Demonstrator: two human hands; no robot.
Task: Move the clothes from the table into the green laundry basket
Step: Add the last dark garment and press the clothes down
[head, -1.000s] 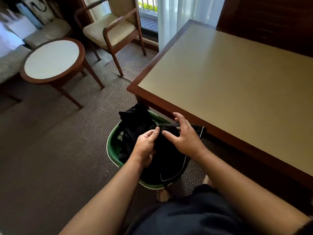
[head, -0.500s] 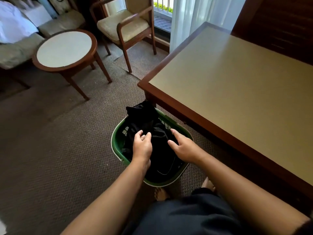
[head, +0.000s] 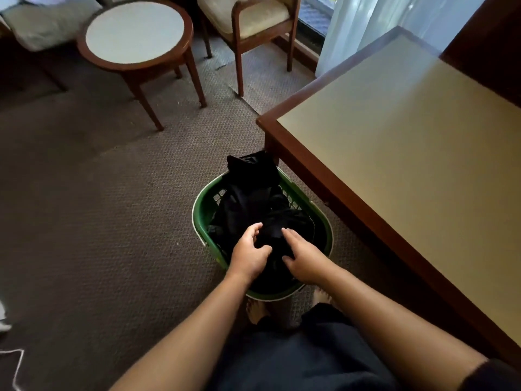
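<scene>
1. Clothes, all black, fill the green laundry basket; one fold rises above the far rim and leans toward the table corner.
2. That basket stands on the brown carpet, just beside the near corner of the table, whose beige top with its dark wooden edge shows nothing lying on it in the part in view.
3. Both hands are over the near half of the basket, resting on the dark fabric.
4. Left hand: fingers curled loosely, tips bent down onto the cloth, thumb tucked toward the palm. It looks like a light pinch of the fabric, but whether any cloth is really held between the fingers cannot be told, as the black material hides the contact.
5. Right hand: fingers spread and fairly straight, laid flat on the clothes, thumb apart from the rest. It grips nothing that shows.
6. The two hands lie close, a narrow strip of black cloth between them.
7. Bare toes show on the carpet just behind the basket's near rim, above dark shorts at the bottom of the view.
8. Farther off stand a round side table with a pale top and a wooden armchair with cream cushions; a sheer curtain hangs behind the table's far end.
</scene>
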